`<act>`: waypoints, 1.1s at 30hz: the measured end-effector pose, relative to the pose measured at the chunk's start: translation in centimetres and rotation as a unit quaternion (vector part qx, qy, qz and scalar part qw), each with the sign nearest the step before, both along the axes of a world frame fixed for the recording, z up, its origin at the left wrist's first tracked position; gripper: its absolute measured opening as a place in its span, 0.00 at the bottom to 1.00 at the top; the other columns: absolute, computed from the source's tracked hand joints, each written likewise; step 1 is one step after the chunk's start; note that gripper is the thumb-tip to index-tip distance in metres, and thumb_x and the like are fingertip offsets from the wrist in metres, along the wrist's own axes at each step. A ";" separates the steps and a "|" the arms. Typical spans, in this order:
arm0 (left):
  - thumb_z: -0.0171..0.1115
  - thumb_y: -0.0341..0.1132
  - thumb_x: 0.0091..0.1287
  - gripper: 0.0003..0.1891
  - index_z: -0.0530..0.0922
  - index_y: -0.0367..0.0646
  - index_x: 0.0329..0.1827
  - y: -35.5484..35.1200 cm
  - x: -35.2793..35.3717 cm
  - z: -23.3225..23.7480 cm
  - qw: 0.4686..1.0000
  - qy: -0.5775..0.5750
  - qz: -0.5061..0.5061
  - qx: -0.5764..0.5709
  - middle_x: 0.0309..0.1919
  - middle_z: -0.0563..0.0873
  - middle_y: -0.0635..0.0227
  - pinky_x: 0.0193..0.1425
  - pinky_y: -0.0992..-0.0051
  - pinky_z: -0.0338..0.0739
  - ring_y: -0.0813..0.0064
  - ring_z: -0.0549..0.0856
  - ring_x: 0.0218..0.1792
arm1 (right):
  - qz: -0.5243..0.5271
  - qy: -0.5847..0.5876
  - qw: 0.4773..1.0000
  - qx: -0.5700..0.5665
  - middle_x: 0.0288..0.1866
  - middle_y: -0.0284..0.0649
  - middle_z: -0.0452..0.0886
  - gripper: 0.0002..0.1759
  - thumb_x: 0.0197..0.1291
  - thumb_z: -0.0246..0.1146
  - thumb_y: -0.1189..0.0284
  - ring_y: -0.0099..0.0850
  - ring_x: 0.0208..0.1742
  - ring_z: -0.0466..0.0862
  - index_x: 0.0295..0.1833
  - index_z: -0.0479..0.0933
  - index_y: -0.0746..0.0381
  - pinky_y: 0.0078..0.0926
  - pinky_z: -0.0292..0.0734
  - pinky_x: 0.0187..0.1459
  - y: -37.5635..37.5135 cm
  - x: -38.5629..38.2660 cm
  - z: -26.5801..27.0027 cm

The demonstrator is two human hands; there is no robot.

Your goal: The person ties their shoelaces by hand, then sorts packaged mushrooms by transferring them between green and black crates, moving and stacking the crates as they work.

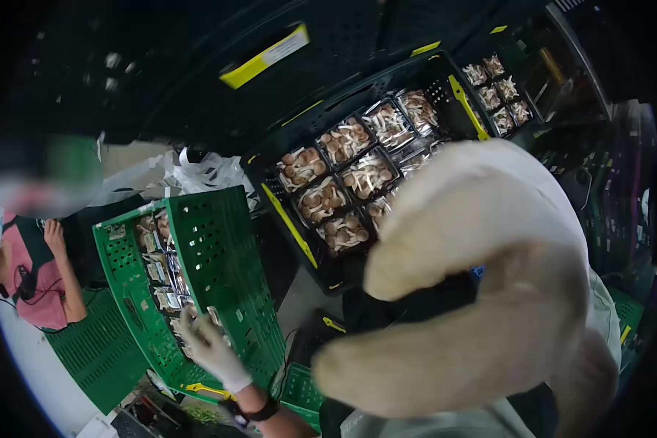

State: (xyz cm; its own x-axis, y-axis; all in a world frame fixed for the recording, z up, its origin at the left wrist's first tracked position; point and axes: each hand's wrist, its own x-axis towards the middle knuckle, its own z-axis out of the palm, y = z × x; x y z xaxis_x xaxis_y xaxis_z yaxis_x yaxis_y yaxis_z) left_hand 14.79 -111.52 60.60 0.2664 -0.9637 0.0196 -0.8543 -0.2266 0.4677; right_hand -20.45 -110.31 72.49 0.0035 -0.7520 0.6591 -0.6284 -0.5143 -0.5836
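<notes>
My left hand, in a pale glove with a dark band at the wrist, reaches into the green crate on the left. Its fingertips are at the packs of mushrooms there, and whether they grip one is hard to see. Close to the camera on the right, large and blurred, is my gloved right hand. Its thumb and fingers are curved apart with nothing between them. Beyond it stands a black crate with yellow handles, holding several trays of brown mushrooms, partly hidden by the hand.
A person in a pink top is at the far left beside another green crate. Crumpled clear plastic lies behind the crates. More mushroom packs sit in a dark crate at upper right. A smaller green crate is low in the centre.
</notes>
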 end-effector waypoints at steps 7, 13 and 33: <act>0.58 0.28 0.66 0.14 0.78 0.36 0.53 -2.4 -21.3 -12.6 0.933 0.152 -0.311 0.098 0.30 0.84 0.59 0.38 0.73 0.78 0.72 0.84 0.30 | 0.018 -0.021 1.000 -0.008 0.37 0.35 0.77 0.05 0.47 0.67 0.69 0.26 0.28 0.77 0.30 0.86 0.47 0.19 0.74 0.23 5.6 -12.2 -1.6; 0.59 0.37 0.64 0.17 0.79 0.35 0.51 -10.0 -24.2 -30.2 0.919 0.006 -0.389 0.060 0.41 0.85 0.46 0.46 0.61 0.78 0.48 0.84 0.42 | 0.086 -0.096 0.988 0.083 0.37 0.38 0.81 0.04 0.52 0.67 0.72 0.26 0.27 0.78 0.31 0.85 0.49 0.20 0.78 0.25 6.7 -19.1 -5.1; 0.52 0.48 0.68 0.25 0.76 0.29 0.51 -9.6 -19.8 -39.7 0.963 -0.238 -0.057 0.114 0.42 0.82 0.42 0.47 0.54 0.79 0.46 0.82 0.44 | -0.161 0.306 0.862 0.370 0.65 0.44 0.71 0.35 0.52 0.63 0.62 0.41 0.66 0.70 0.68 0.67 0.55 0.41 0.65 0.66 -5.0 -26.1 -46.3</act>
State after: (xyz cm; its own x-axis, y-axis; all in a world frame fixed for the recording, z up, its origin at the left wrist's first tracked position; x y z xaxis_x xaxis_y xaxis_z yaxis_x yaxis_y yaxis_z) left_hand -4.99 -121.09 20.86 0.1720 -0.9797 -0.1032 -0.9850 -0.1694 -0.0336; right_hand -46.52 -115.32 26.15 -0.1074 -0.9928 -0.0535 -0.9759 0.1156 -0.1849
